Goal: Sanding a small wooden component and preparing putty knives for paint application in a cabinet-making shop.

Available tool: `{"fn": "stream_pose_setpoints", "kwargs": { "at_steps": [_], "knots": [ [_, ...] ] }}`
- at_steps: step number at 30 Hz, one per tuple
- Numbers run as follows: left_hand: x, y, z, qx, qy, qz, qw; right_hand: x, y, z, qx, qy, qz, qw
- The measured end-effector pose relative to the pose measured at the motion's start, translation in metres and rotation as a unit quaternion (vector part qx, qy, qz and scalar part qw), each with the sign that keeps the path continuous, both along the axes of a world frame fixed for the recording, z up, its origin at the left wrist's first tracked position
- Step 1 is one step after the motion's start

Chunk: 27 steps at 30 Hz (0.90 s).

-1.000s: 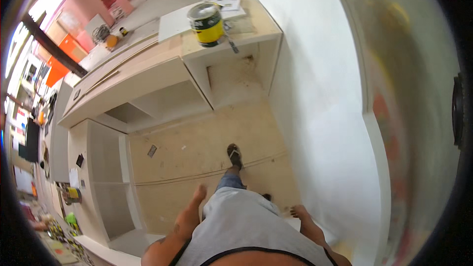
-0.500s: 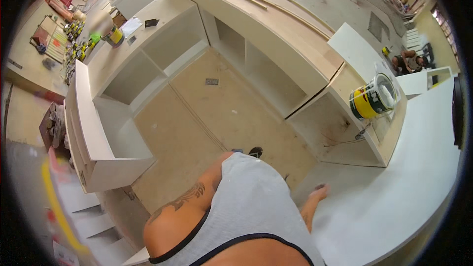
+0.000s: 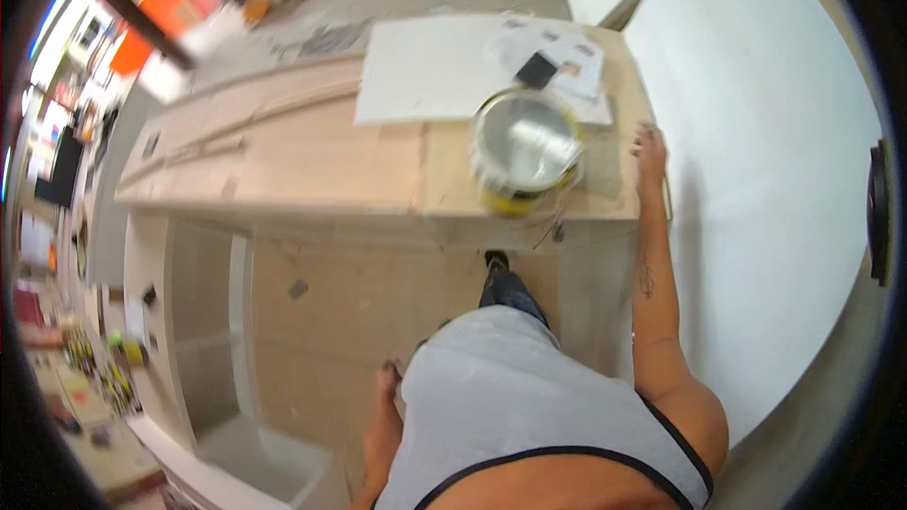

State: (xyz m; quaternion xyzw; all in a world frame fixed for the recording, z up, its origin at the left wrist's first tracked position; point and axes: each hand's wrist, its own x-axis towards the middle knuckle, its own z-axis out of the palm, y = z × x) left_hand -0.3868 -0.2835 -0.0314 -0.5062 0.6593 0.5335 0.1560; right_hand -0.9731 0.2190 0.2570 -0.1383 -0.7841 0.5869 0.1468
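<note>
The right hand (image 3: 648, 149), loosely spread, is near the yellow-labelled bucket (image 3: 527, 146) on the surface (image 3: 446, 165). The left hand (image 3: 388, 379) is too blurred to tell.

Worktop (image 3: 302, 170): pale wood tan
Bucket (image 3: 512, 200): whitish inside, yellow low on its outer wall
Tall panel (image 3: 765, 179): plain white
Flat board (image 3: 416, 71): plain white
Papers (image 3: 584, 71): white, with small dark and brownish patches
Square piece (image 3: 537, 70): near-black
Vest (image 3: 510, 368): light grey, black edging
Legwear (image 3: 515, 295): dark blue
Floor (image 3: 331, 331): sandy beige
Post (image 3: 137, 14): dark brown
Far board (image 3: 178, 2): bright orange
</note>
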Motion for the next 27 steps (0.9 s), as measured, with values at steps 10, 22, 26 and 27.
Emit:
{"fn": "stream_pose_setpoints", "kwargs": {
  "at_steps": [10, 22, 26, 27],
  "knots": [
    [-0.184, 0.048, 0.036, 0.039, 0.066, -0.026, 0.997, -0.149, 0.000, -0.057, 0.319, -0.078, 0.036, 0.944],
    [-0.288, 0.059, 0.102, 0.114, 0.092, 0.082, 0.986, -0.022, -0.061, 0.006, 0.190, -0.237, 0.228, 0.925],
    [-0.284, 0.063, 0.087, 0.084, 0.125, -0.017, 0.988, -0.008, -0.086, 0.002, 0.308, -0.150, 0.182, 0.922],
    [-0.306, 0.072, 0.100, 0.144, 0.097, 0.053, 0.983, -0.007, -0.087, -0.006, 0.336, -0.144, 0.145, 0.920]
  ]
}}
